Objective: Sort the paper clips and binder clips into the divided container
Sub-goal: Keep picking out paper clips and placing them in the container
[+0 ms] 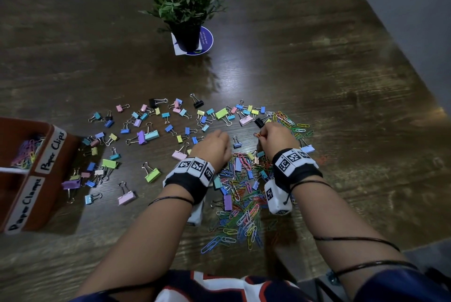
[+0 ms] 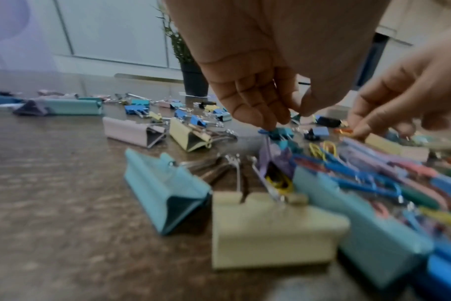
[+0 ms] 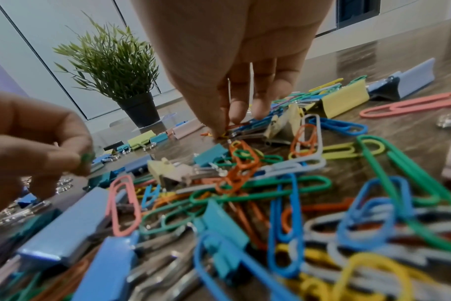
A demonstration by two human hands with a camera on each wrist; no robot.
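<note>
Reading "Paper Clips" and "Paper Clamps", container point(image 1: 52, 155) labels; both hands point(image 1: 277, 137) pinch clips point(image 1: 256, 135).

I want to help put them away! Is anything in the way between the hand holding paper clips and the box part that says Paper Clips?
Nothing tall blocks it. Between the right hand pinching paper clips and the Paper Clips compartment lie the left hand and scattered binder clips, flat on the table. Carrying above them looks easy.

I was looking at what read as an office: a dark wood-grain tabletop point(image 1: 317, 58), a small potted plant point(image 1: 185, 6) standing on a printed round notice point(image 1: 206, 39), and pale glazed wall panels point(image 3: 46, 40) behind it.
</note>
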